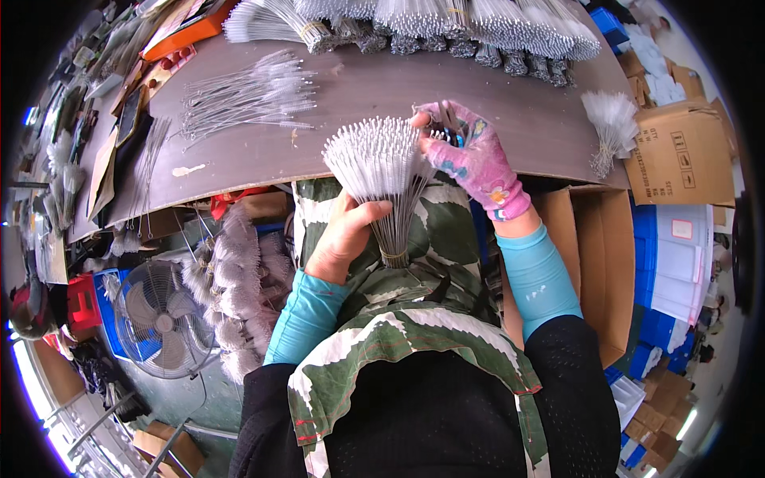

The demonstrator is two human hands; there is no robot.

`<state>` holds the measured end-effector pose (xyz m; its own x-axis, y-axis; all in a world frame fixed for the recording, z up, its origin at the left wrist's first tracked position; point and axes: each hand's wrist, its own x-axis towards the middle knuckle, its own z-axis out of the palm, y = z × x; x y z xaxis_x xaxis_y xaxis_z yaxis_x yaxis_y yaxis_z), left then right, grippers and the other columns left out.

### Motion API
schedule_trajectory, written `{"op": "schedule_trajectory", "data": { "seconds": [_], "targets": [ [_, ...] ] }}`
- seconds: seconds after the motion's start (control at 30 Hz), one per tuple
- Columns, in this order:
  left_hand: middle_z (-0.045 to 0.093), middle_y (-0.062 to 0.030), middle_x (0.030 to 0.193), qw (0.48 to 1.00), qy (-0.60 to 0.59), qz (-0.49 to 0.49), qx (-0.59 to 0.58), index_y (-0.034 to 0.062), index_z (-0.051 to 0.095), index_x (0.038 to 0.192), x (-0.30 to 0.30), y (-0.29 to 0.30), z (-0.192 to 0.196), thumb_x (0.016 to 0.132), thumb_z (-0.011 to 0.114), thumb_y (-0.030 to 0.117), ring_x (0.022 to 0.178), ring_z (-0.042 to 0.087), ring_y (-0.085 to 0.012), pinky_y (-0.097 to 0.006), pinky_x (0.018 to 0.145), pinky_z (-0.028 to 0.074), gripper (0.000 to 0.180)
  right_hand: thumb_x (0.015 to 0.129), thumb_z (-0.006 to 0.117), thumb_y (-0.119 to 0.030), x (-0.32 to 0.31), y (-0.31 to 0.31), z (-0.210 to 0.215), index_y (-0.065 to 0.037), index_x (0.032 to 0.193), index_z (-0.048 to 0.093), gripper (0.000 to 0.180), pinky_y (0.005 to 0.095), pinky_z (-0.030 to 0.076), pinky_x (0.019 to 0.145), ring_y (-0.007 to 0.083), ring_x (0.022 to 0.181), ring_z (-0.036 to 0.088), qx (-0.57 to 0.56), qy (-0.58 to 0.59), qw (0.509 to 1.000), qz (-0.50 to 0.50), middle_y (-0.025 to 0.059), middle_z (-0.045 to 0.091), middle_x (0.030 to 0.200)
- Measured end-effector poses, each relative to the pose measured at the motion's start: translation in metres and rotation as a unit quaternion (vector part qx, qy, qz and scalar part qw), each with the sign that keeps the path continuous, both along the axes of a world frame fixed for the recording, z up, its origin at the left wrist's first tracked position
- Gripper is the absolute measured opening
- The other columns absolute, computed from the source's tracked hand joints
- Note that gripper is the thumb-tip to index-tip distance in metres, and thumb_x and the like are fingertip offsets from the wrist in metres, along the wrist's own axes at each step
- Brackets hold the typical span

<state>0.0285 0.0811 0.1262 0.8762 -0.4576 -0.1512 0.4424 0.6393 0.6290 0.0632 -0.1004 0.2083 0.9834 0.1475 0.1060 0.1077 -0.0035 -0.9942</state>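
Observation:
My bare left hand (341, 237) is closed around a bundle of thin wire brushes (381, 163) with white bristles. The bundle stands upright over my lap at the table's front edge, brush tips up and fanned out. A band ties the wire stems (393, 253) near their lower end. My right hand (484, 166), in a pink flowered glove with bare fingertips, is beside the bundle's upper right side. Its fingers are curled round a small pair of pliers (452, 127) with dark metal jaws; the grip partly hides the handles.
Several tied brush bundles (486, 28) line the table's far edge. Loose brushes (247, 95) lie on the tabletop (358, 88) at left, a smaller bundle (610, 127) at right. Cartons (681, 155) stand right, one open (607, 271). Left of my lap are hanging bristle bundles (235, 295) and a fan (163, 321).

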Motion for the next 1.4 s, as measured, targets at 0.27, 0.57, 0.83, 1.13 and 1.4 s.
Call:
{"op": "schedule_trajectory", "data": {
  "seconds": [0.27,0.57,0.83,1.13,1.4],
  "targets": [
    [0.062,-0.0075,0.110,0.972,-0.091,0.073,0.206,-0.0015,0.055,0.118,0.011,0.006,0.013,0.073,0.077,0.016,0.100,0.056,-0.0168,-0.029,0.089,0.043,0.054,0.077,0.062,0.003,0.010,-0.004,-0.015,-0.003,0.101,0.062,0.025,0.0243,0.048,0.071,0.0081,0.080,0.055,0.024,-0.024,0.999,0.015,-0.0001,0.060,0.088],
    [0.064,-0.0059,0.103,0.981,-0.108,0.091,0.133,-0.0013,0.058,0.113,0.034,-0.012,0.027,0.075,0.075,0.011,0.091,0.059,-0.0146,-0.029,0.083,0.047,0.044,0.079,0.066,-0.001,0.016,-0.003,0.016,-0.004,0.097,0.060,0.019,0.0237,0.048,0.073,0.0085,0.079,0.057,0.023,-0.086,0.996,-0.012,-0.0014,0.059,0.084],
    [0.063,-0.0064,0.103,0.984,-0.111,0.086,0.110,-0.0010,0.057,0.115,0.031,-0.015,0.028,0.075,0.075,0.013,0.092,0.059,-0.0157,-0.029,0.083,0.047,0.045,0.077,0.068,-0.002,0.001,-0.035,0.013,-0.004,0.094,0.063,0.017,0.0236,0.048,0.070,0.0078,0.076,0.057,-0.045,-0.069,0.994,-0.070,-0.0015,0.060,0.083],
    [0.062,-0.0086,0.107,1.000,-0.009,0.017,0.022,-0.0023,0.053,0.119,-0.006,-0.019,0.000,0.078,0.070,0.011,0.097,0.058,-0.0173,-0.030,0.088,0.046,0.046,0.076,0.061,0.006,-0.024,-0.028,-0.001,-0.003,0.092,0.059,0.019,0.0227,0.047,0.069,0.0083,0.084,0.055,-0.015,0.065,0.997,-0.027,0.0019,0.058,0.093],
    [0.059,-0.0084,0.112,0.999,-0.001,-0.037,0.002,-0.0026,0.050,0.122,-0.012,-0.012,-0.004,0.078,0.069,0.011,0.102,0.056,-0.0171,-0.031,0.092,0.043,0.050,0.078,0.062,0.007,-0.038,-0.013,-0.001,-0.004,0.097,0.057,0.022,0.0241,0.048,0.075,0.0089,0.083,0.056,0.035,0.083,0.995,-0.041,0.0007,0.058,0.092]
  ]
}}
